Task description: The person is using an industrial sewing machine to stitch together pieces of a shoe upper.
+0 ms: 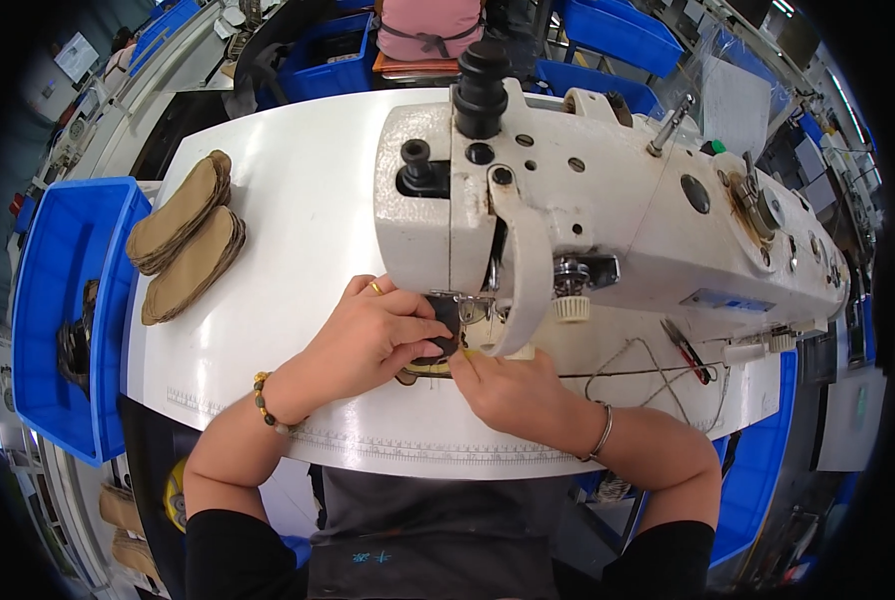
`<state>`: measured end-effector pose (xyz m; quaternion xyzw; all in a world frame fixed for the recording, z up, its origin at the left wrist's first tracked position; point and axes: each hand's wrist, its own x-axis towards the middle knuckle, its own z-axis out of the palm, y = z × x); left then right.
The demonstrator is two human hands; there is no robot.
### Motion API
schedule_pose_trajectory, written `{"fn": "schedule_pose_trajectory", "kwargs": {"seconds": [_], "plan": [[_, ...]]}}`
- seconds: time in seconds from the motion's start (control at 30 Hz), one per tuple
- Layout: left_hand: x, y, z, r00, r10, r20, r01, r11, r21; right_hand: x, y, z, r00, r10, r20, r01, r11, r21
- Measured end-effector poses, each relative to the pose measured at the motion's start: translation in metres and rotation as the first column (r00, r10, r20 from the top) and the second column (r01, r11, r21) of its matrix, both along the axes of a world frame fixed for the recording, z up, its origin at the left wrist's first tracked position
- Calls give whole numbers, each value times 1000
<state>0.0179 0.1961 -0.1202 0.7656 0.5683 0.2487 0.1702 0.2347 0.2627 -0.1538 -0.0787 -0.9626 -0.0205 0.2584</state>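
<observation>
At the head of a white industrial sewing machine [431, 190], a small dark piece of material [447, 318] lies beside the presser foot [478, 308]. My left hand [373, 335] grips this piece from the left, thumb and fingers closed on it. From the right, my right hand [513, 388] meets its near edge, close below the needle area, with fingers pinched together. A bit of tan and yellowish material shows under the dark piece; the rest is covered by my hands. A thin dark cord [628, 373] runs rightward from beside my right hand.
Two stacks of tan sole-shaped pieces [193, 265] lie on the white table [288, 160] at the left. Beyond them stands a blue bin [38, 310] with dark items inside. Thread snips [688, 352] and loose looped cord lie at the right. A printed ruler [438, 452] follows the near edge.
</observation>
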Motion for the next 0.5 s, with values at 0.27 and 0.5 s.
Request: {"fn": "schedule_pose_trajectory", "kwargs": {"seconds": [0.27,0.5], "plan": [[5,-1,-2,998,-24,-53,25,999,28,-4,0,3,998,39,50,-39,999,-3],[10,-2,-2,995,-27,-95,32,998,56,0,-4,1,992,38,119,-23,992,-127]]}}
